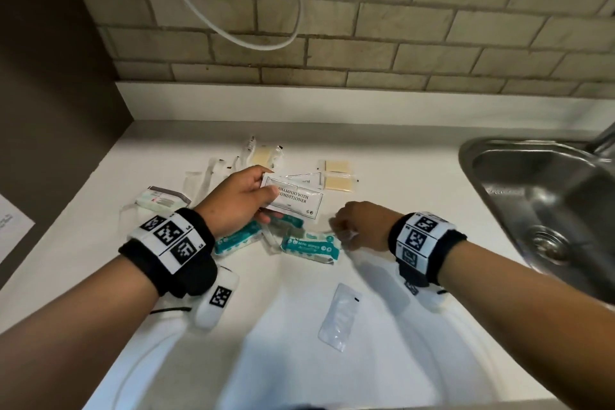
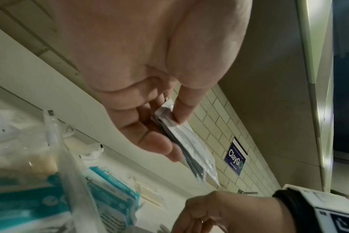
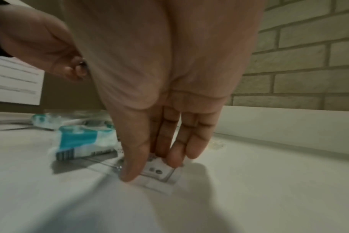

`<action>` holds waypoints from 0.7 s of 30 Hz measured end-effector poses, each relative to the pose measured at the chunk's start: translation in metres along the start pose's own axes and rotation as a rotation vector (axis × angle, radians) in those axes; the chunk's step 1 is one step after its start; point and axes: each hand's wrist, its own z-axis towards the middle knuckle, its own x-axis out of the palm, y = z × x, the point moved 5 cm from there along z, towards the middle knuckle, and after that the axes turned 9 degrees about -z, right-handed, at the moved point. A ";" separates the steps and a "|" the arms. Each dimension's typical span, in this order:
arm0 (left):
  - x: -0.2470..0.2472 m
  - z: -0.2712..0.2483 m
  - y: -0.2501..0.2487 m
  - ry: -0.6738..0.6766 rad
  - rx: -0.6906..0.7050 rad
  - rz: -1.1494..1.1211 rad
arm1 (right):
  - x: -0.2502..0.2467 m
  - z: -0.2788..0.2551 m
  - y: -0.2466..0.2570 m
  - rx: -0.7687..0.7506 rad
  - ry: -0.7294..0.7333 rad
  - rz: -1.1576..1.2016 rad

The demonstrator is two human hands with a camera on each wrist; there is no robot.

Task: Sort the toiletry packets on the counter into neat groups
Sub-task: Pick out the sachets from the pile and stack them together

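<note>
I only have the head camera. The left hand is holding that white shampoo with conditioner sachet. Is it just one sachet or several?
Observer: Several. In the left wrist view the left hand pinches a stack of flat white sachets, with a few layered edges showing under the thumb.
Operator: And what's under the right hand? The back of it blocks my view.
Observer: A small flat white printed packet. In the right wrist view it lies flat on the white counter, and the right hand touches it with straight fingers and the tip of the thumb.
</note>
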 end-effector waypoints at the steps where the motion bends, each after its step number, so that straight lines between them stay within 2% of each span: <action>1: 0.005 0.001 -0.001 0.014 -0.009 0.013 | 0.000 0.003 -0.002 -0.002 -0.008 -0.009; 5: 0.018 0.009 0.000 0.026 -0.028 0.041 | -0.003 0.007 -0.012 0.053 0.053 -0.058; 8: 0.022 0.021 -0.004 -0.022 -0.032 0.036 | -0.021 0.003 -0.029 0.088 -0.009 -0.073; 12: 0.034 0.045 -0.015 -0.110 0.008 0.035 | -0.048 -0.013 -0.037 -0.043 -0.063 0.044; 15: 0.055 0.062 -0.016 -0.082 0.000 0.071 | -0.069 -0.025 -0.041 -0.121 -0.200 0.275; 18: 0.084 0.077 -0.016 -0.007 0.000 0.042 | -0.080 -0.026 -0.065 -0.059 -0.419 0.417; 19: 0.094 0.082 -0.016 0.008 0.007 0.015 | -0.079 -0.025 -0.078 -0.009 -0.446 0.430; 21: 0.111 0.090 -0.016 0.036 0.010 0.006 | -0.068 -0.023 -0.098 0.051 -0.383 0.451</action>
